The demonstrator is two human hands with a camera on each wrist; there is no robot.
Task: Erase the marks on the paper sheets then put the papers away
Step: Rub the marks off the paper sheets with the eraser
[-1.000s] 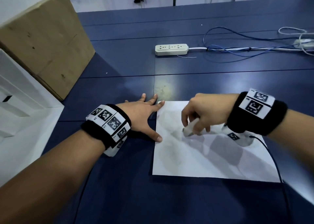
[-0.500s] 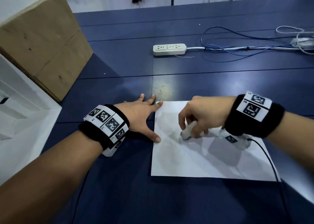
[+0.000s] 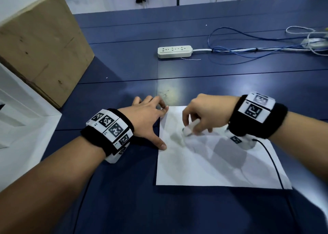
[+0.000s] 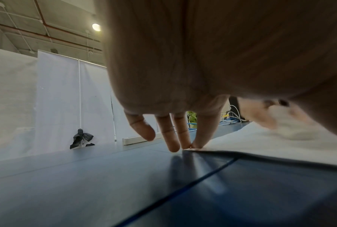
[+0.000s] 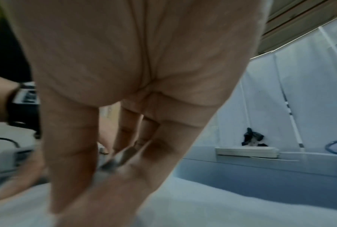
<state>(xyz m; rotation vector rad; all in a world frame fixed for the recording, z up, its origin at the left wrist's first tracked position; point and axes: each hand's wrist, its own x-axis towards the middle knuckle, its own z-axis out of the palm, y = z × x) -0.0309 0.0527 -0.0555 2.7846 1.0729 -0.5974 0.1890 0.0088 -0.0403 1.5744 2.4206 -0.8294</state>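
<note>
White paper (image 3: 204,162) flat on worktop (image 3: 124,189), faint grey smudge beside right hand (image 3: 209,113) pinching eraser (image 3: 190,128); left hand (image 3: 143,116) spread, fingertips pressing paper's edge.

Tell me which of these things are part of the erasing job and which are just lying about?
In use: paper; eraser, held in the right hand; left hand, pressing the paper's edge.

Lying about: cardboard box; power strip; cables.

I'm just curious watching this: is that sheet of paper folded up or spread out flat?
Spread flat. The paper sheet lies unfolded on the blue table, and the left hand presses its left edge.
</note>
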